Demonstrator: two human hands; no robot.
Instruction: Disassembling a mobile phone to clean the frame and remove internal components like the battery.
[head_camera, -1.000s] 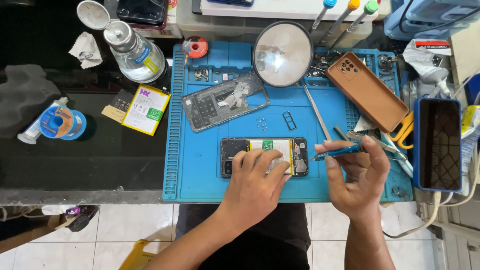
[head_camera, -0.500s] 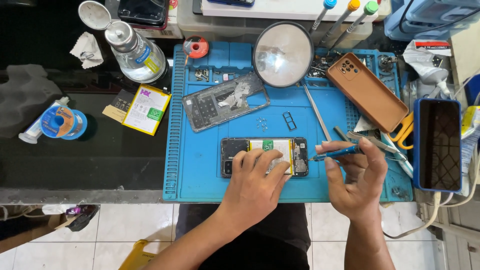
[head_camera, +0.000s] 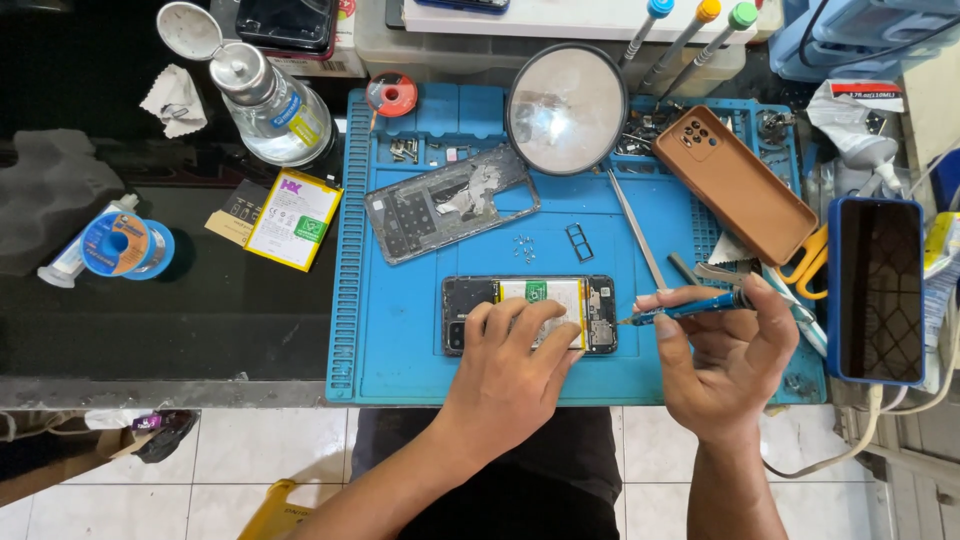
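Two hands are being used over the blue work mat (head_camera: 400, 330): the opened phone (head_camera: 530, 315), lying at the near middle of the mat, is being pressed down by the spread fingers of the left hand (head_camera: 510, 365). A blue screwdriver (head_camera: 690, 308) is being pinched by the right hand (head_camera: 725, 365), its tip touching the phone's right end. Small screws (head_camera: 524, 247) are lying just beyond the phone.

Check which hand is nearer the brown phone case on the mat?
Right. The right hand holds a blue screwdriver just below the brown phone case; the left hand rests on the opened phone, farther left.
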